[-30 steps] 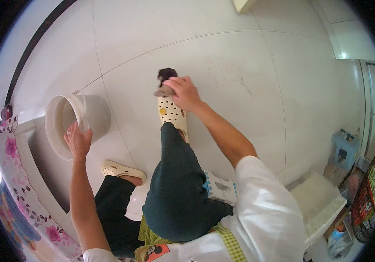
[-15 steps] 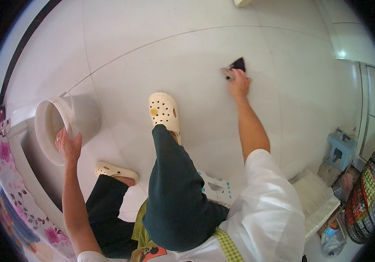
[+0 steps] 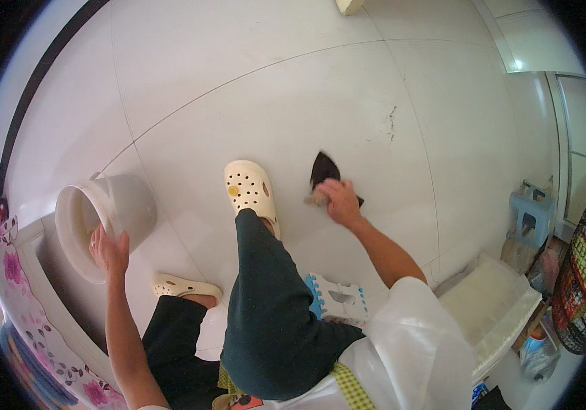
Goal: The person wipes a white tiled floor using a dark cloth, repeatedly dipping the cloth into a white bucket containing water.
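Note:
My left hand grips the rim of a white plastic bucket, its thumb on the outside. The bucket leans over with its mouth toward the left, beside my left foot. My right hand is closed on a rag, black with a greyish-brown bunched part, and holds it on or just above the pale tiled floor. The rag's pointed black end sticks out past the fingers. Some thin dark marks show on the floor, farther off and to the right of that hand.
Cream clogs are on my feet. Behind my legs stands a white and blue step stool. At right are a pale plastic-covered box, a blue stool and a wire basket. A flowered cloth covers something at left.
My right hand has swept the rag toward me and to the left, close to my forward clog. Dark marks now show on the floor. My left hand stays on the bucket's rim.

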Tool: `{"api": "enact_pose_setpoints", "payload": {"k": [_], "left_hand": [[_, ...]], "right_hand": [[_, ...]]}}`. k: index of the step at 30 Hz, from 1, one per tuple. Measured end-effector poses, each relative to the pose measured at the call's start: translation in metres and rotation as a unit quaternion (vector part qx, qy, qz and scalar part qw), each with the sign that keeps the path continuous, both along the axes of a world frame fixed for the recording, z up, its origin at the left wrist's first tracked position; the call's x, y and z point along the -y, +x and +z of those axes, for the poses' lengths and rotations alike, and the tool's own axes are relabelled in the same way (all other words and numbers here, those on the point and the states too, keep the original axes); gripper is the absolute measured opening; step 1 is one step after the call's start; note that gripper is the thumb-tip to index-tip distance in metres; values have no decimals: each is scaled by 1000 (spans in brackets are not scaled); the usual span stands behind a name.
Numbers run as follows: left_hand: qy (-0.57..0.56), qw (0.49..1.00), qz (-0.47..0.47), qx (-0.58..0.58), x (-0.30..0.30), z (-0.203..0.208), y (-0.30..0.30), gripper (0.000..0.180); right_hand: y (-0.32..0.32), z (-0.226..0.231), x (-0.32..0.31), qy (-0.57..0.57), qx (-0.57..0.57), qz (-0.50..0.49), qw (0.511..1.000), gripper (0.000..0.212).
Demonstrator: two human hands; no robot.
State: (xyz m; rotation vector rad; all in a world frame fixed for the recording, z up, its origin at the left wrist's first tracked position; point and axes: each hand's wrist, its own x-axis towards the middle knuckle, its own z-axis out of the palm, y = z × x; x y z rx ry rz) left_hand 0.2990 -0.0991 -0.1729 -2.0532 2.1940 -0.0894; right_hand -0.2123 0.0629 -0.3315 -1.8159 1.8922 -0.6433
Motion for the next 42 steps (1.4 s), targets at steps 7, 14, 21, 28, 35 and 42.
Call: {"api": "enact_pose_setpoints", "payload": {"k": [7,14,21,28,35,42], "left_hand": [[25,999,25,-27,2,2,-16,51],[-19,1000,14,15,-4,10,-4,51],[-28,1000,1,-3,-2,9,-8,52],[8,1000,20,10,-2,5,-12,54],[-3,1000,31,0,-2,9,-5,53],[18,999,17,-37,5,4,-19,50]], "right_hand": [[-121,-31,57,69,-179,-215,958,29],[-35,29,168,-37,-93,-155,983,37],[230,13,200,-71,-36,253,964,28],[257,-29,220,5,45,186,982,25],[-5,-31,245,13,-149,-114,982,48],[-176,1,155,105,-255,-222,935,55]]}}
